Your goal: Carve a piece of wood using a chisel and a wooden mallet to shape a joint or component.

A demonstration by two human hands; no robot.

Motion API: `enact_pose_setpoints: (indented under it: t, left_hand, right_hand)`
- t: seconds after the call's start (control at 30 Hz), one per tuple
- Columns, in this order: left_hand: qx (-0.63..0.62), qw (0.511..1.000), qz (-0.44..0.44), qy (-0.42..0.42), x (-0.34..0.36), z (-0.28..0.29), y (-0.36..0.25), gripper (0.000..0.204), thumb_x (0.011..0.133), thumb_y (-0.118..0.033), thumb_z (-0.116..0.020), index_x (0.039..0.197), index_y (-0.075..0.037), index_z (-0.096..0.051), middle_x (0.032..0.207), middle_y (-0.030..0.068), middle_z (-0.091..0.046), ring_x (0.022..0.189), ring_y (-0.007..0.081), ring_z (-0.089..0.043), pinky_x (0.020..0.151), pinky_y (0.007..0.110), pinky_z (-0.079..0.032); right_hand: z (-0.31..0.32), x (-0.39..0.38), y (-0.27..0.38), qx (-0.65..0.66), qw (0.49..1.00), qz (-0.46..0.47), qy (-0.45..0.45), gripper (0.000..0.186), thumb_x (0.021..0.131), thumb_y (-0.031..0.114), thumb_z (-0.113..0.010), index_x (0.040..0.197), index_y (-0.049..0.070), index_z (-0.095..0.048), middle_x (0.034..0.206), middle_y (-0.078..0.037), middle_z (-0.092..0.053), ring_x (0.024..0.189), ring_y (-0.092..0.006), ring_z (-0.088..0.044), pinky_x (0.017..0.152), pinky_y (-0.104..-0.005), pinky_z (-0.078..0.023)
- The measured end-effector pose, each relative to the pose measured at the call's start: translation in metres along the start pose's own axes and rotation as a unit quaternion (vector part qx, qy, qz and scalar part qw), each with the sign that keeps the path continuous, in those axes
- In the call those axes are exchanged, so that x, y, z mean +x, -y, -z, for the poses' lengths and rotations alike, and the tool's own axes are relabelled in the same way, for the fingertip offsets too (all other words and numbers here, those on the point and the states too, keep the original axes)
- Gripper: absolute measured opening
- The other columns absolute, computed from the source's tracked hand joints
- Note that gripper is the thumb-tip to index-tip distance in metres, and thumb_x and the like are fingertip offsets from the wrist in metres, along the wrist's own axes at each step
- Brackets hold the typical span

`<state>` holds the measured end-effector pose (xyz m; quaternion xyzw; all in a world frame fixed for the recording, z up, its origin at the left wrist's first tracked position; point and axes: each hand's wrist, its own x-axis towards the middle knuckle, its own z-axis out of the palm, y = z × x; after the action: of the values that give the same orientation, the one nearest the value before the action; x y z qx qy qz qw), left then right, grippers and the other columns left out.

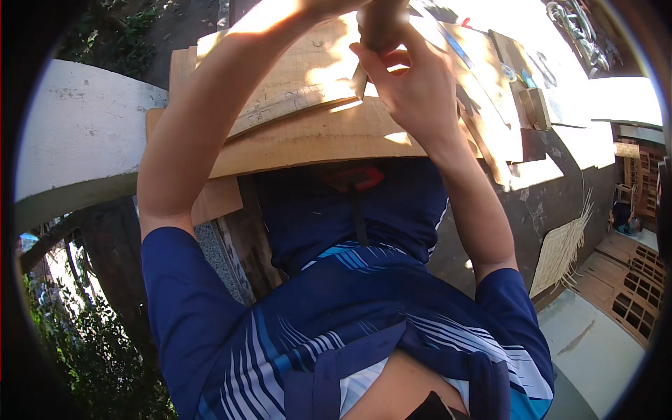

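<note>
At the upper edge, a brown rounded object is partly blurred; its kind I cannot make out. My right hand is closed, thumb and fingers curled around its lower part. My left hand comes in beside it from the left, mostly cut off by the picture's edge, so its fingers are hidden. Below them a narrow wooden strip lies slantwise on wide wooden boards. A small dark, flat piece stands at the strip's right end, under my right thumb.
To the right lie more boards, a long blue-edged tool and a small wooden block. A white ledge runs in from the left. Chain-like metal is at the upper right; a woven mat lies at the right.
</note>
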<state>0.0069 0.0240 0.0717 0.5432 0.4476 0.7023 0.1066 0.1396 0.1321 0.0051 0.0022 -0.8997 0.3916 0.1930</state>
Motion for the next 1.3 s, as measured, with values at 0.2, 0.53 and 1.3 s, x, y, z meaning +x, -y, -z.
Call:
enact_pose_setpoints:
  t: [0.2, 0.53, 1.3]
  left_hand:
    - [-0.038, 0.989, 0.141, -0.04, -0.002, -0.029, 0.006, 0.016, 0.092, -0.008, -0.078, 0.093, -0.001, -0.064, 0.067, 0.0029, -0.061, 0.047, 0.0063, -0.052, 0.042, 0.023, -0.04]
    - [-0.073, 0.992, 0.09, -0.056, -0.026, -0.01, -0.001, 0.022, 0.099, -0.013, -0.065, 0.08, -0.005, -0.058, 0.052, -0.0009, -0.051, 0.04, 0.0069, -0.047, 0.039, 0.025, -0.038]
    - [0.041, 0.991, 0.127, -0.007, -0.008, -0.038, 0.024, 0.02, 0.095, -0.013, -0.069, 0.079, -0.003, -0.066, 0.055, 0.0003, -0.057, 0.043, 0.0087, -0.054, 0.039, 0.026, -0.044]
  right_hand:
    - [-0.003, -0.008, -0.01, 0.1, 0.994, 0.027, -0.037, 0.026, 0.091, 0.015, -0.081, 0.106, -0.002, -0.068, 0.091, -0.009, -0.074, 0.08, -0.0185, -0.076, 0.07, -0.0304, -0.06]
    - [0.093, -0.04, -0.037, -0.18, 0.982, 0.049, -0.012, 0.033, 0.089, 0.017, -0.082, 0.114, 0.001, -0.067, 0.103, -0.012, -0.072, 0.098, -0.0239, -0.069, 0.092, -0.0351, -0.053]
    - [0.182, -0.116, 0.003, 0.008, 0.989, -0.146, 0.025, 0.039, 0.108, 0.024, -0.057, 0.133, -0.005, -0.055, 0.083, -0.004, -0.06, 0.053, -0.0034, -0.045, 0.049, -0.0201, -0.035]
